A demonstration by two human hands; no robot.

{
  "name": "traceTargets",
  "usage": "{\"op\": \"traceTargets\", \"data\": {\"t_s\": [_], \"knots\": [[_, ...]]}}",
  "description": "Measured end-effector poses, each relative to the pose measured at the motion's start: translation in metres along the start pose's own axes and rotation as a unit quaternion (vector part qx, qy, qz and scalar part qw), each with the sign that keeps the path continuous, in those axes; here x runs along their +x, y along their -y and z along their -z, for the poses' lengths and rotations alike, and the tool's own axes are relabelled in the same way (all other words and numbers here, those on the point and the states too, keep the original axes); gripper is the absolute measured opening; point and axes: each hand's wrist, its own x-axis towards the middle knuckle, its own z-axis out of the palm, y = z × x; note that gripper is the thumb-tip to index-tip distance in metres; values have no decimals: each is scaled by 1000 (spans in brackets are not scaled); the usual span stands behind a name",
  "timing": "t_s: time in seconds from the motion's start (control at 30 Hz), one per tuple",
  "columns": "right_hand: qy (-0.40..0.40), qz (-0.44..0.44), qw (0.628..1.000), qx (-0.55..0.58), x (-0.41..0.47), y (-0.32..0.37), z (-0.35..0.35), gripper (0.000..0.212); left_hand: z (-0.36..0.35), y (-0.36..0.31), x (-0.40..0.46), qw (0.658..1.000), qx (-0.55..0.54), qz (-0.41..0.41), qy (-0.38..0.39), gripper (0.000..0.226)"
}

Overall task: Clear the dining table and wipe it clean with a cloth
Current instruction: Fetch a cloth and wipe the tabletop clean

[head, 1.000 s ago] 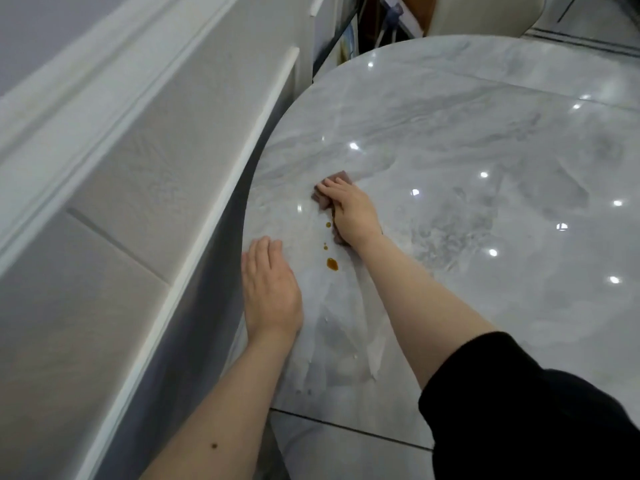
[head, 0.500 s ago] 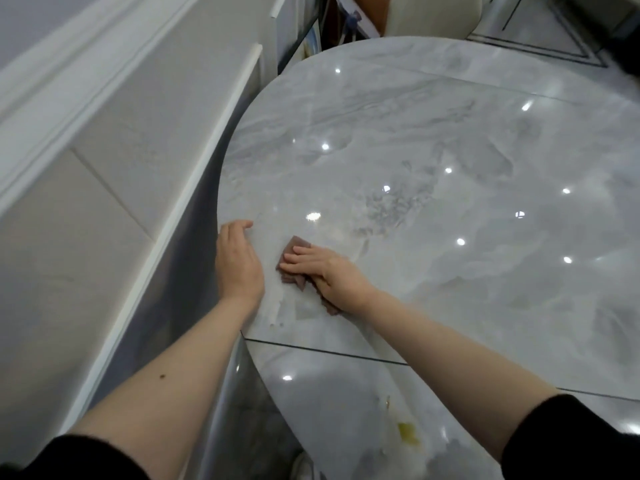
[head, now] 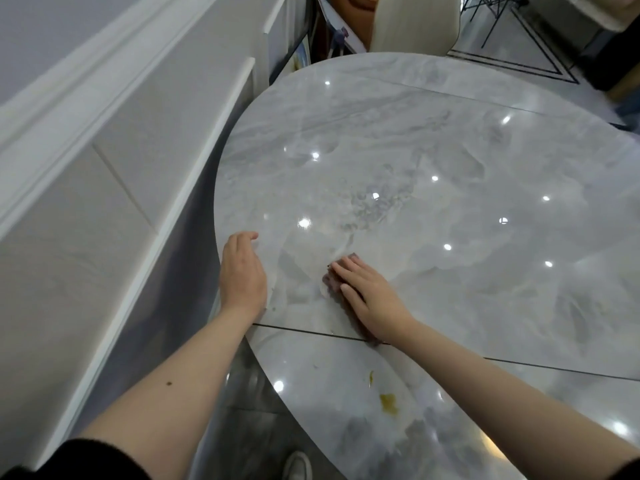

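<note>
A: The cloth has swept back toward the near rim of the table, and the brown drops that sat beside it a second ago are gone. That patch looks done.

B: The right hand lies flat on the cloth, fingers straight, pressing it to the table just beyond the seam. It is pressing, not clutching.

A: The left hand rests at the table's left rim, fingers loosely extended, holding nothing. It has slid along that rim as the wiping moved.

B: What's left? A yellow smear on the near side of the seam, untouched. I'd judge that the next target.

A: Nothing stands on the table, so clearing seems finished. Any labels?

B: None readable. A pale chair sits at the far rim.
</note>
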Motion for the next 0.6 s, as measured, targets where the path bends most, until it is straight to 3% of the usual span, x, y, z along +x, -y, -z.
{"op": "traceTargets", "data": {"t_s": [0.07, 0.13, 0.27, 0.43, 0.6], "knots": [[54, -15, 993, -108, -1, -2, -12, 62, -3, 2, 9, 1000, 14, 5, -5, 36], [65, -63, 984, -154, 5, -3, -25, 70, -7, 5, 22, 999, 28, 19, -16, 35], [31, -109, 980, -166, 57, -12, -32, 70, -15, 14, 52, 997, 74, 32, -12, 33], [11, -158, 973, -165, 142, -40, -29, 54, -26, 23, 76, 978, 195, 20, 63, 47], [-10, -194, 965, -177, 220, -54, -33, 54, -31, 25, 74, 971, 229, 20, 64, 54]]}}
